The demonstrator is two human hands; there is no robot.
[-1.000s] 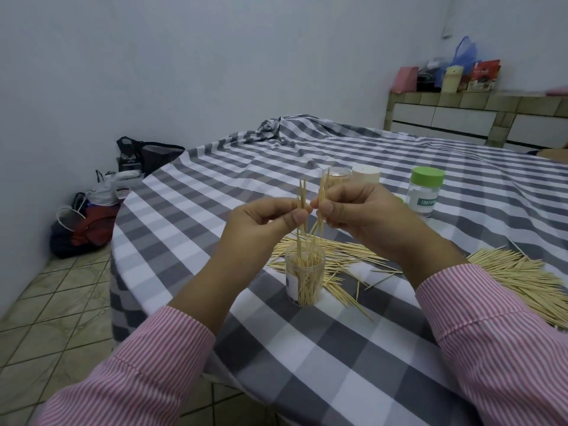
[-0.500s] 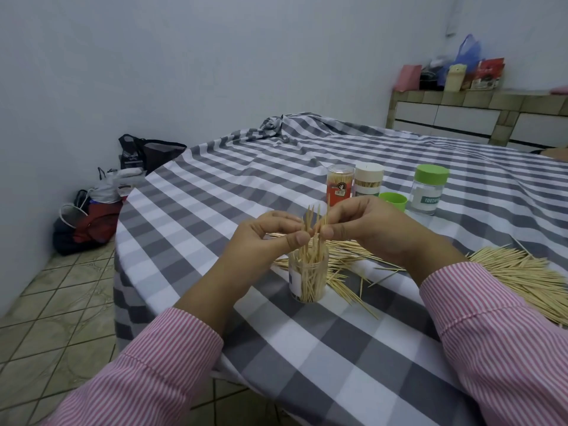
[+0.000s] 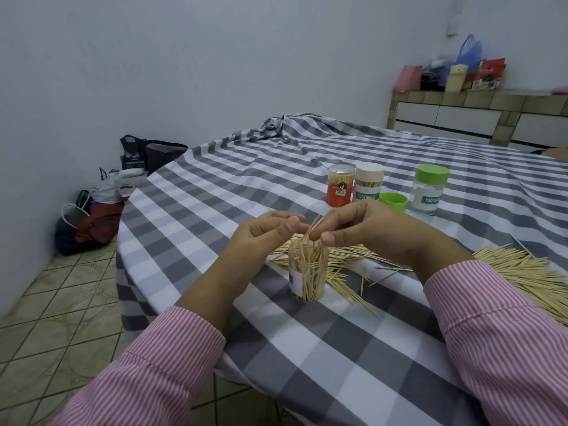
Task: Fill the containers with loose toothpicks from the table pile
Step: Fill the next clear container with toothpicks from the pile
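Four containers: one clear jar [image 3: 306, 273] open, three [image 3: 368, 186] capped. Right hand [image 3: 365, 230] fingers pinch toothpicks [image 3: 312, 229]; left hand [image 3: 264, 233] fingers loosely curled, empty. Checked-cloth table [image 3: 215, 192], tiled floor [image 3: 61, 290].

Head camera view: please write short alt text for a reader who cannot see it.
Two hands, left hand and right hand, meet over an open clear container of toothpicks on a checked tablecloth. Loose toothpicks lie right; three closed containers stand behind.
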